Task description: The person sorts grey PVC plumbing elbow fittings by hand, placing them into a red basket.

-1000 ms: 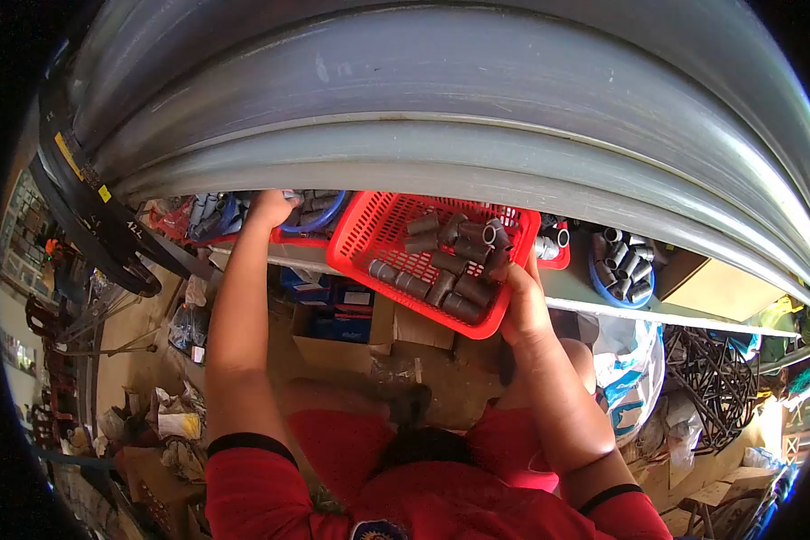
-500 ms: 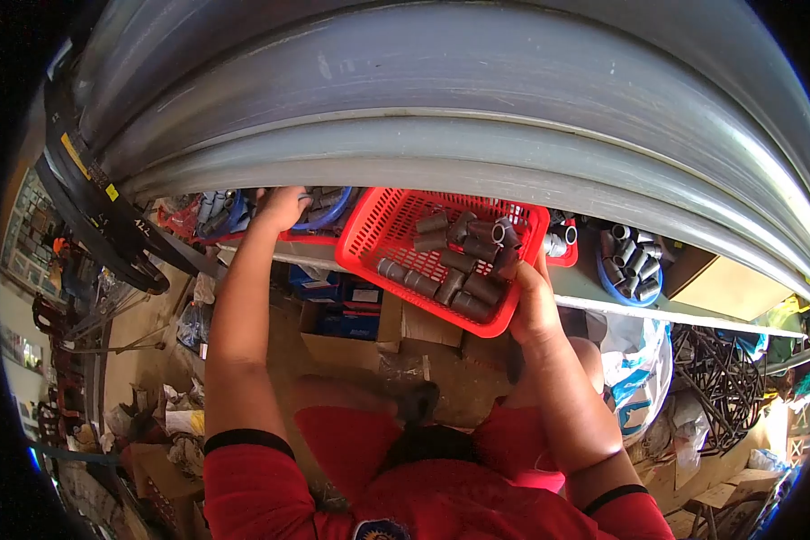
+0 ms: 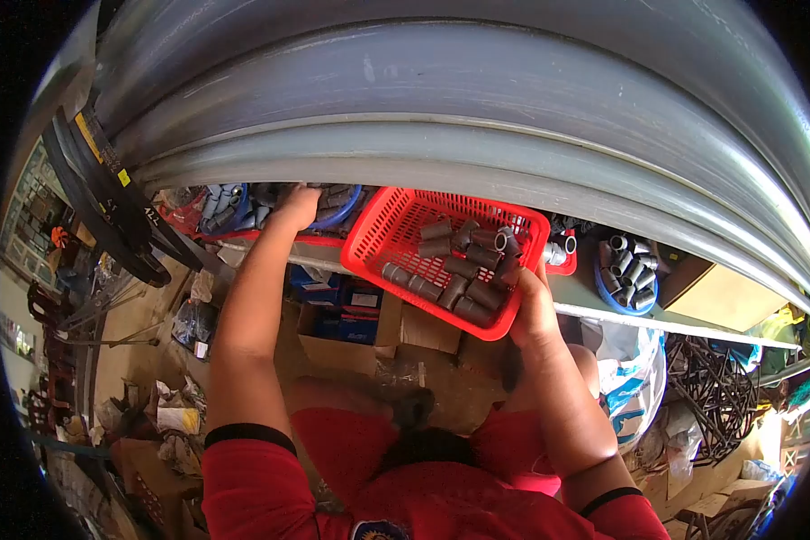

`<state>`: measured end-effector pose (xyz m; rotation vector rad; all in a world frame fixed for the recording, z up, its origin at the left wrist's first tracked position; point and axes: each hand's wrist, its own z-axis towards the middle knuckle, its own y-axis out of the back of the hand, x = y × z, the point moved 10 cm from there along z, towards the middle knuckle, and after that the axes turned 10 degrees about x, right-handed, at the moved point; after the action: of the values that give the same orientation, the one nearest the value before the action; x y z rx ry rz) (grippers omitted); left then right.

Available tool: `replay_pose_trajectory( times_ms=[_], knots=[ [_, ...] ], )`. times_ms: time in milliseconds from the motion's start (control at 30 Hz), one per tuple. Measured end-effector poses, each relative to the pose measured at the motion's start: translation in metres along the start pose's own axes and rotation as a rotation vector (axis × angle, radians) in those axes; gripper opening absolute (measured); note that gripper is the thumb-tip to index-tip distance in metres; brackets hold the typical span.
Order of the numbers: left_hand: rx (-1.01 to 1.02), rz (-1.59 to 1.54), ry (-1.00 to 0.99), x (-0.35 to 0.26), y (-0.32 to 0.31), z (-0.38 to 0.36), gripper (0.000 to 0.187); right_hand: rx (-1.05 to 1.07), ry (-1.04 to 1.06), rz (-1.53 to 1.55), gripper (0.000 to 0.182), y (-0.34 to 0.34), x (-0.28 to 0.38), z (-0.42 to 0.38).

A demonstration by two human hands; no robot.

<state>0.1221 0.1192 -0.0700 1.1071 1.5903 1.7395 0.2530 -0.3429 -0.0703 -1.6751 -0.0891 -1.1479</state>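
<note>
My right hand (image 3: 535, 310) grips the right side of a red plastic basket (image 3: 407, 302), which is tilted in front of the shelf. Several grey pipe fittings (image 3: 461, 267) lie loose inside it, some straight, some bent. My left hand (image 3: 299, 209) reaches in under the large grey pipes, at a blue basket (image 3: 346, 214) that also contains grey fittings. Its fingertips are mostly hidden, and whether they hold a fitting does not show.
Large grey pipes (image 3: 477, 81) run across the top, low over the shelf. Another blue basket (image 3: 629, 308) of fittings stands at right beside a cardboard box (image 3: 729, 295). Black belts (image 3: 108, 202) hang at left. An open carton (image 3: 337, 353) with blue boxes sits below the shelf.
My left hand has shifted slightly to the right, to the blue basket beside the red one. The red basket stays in my right hand, almost unmoved.
</note>
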Motion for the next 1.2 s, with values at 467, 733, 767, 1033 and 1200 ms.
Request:
replay_pose_trajectory(
  times_ms=[467,733,767,1033,1200],
  knots=[
    [-0.177,-0.284,0.040,-0.021,0.057,-0.032,0.052,0.027,0.005,0.032,0.066,-0.011,0.001,0.001],
    [-0.358,-0.354,0.013,-0.017,0.058,-0.042,0.041,0.005,-0.013,0.019,0.062,-0.008,0.000,0.000],
    [-0.315,-0.435,0.062,-0.010,0.053,-0.041,0.039,0.000,-0.016,0.018,0.062,-0.007,-0.001,0.000],
    [-0.560,-0.463,0.044,-0.007,0.067,-0.054,0.031,-0.011,-0.012,0.023,0.061,-0.004,0.000,-0.001],
    [-0.602,-0.778,0.254,0.000,0.078,-0.082,0.027,-0.015,-0.020,0.035,0.063,-0.002,0.001,0.000]
  ],
)
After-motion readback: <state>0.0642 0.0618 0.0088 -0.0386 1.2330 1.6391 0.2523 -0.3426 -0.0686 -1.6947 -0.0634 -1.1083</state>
